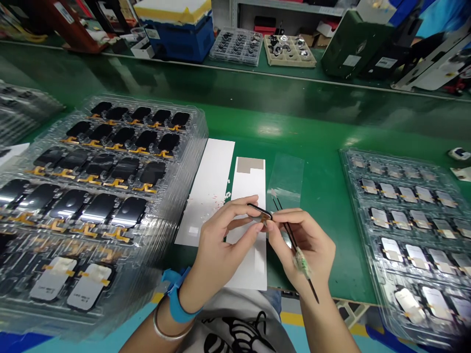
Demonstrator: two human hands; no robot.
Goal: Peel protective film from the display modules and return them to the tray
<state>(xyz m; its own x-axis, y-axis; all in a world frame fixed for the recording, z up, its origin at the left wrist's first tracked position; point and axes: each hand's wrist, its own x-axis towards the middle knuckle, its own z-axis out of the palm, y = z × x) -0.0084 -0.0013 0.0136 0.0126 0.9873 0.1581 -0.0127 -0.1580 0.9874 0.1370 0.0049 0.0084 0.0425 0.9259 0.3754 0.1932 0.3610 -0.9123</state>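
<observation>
Between my two hands is a small black-edged display screen [260,211], seen nearly edge-on, with a bit of orange flex cable below it. My left hand [221,240] pinches its left end between thumb and fingers. At the right end, my right hand [312,240] grips the screen's edge with thumb and forefinger. That same hand also carries black tweezers [312,289], wrapped with greenish tape, their tips pointing up and away. Beneath the hands lies a white sheet [253,184] with a grey-brown adhesive patch [250,164]. The screen's underside is mostly hidden by fingers.
Stacked clear trays [200,122] of display screens stand on the left. Another clear tray [353,196] with silver-backed screens is on the right. A white strip sheet [217,166] with small scraps and a clear film [290,171] lie on the green table. A shelf with boxes runs behind.
</observation>
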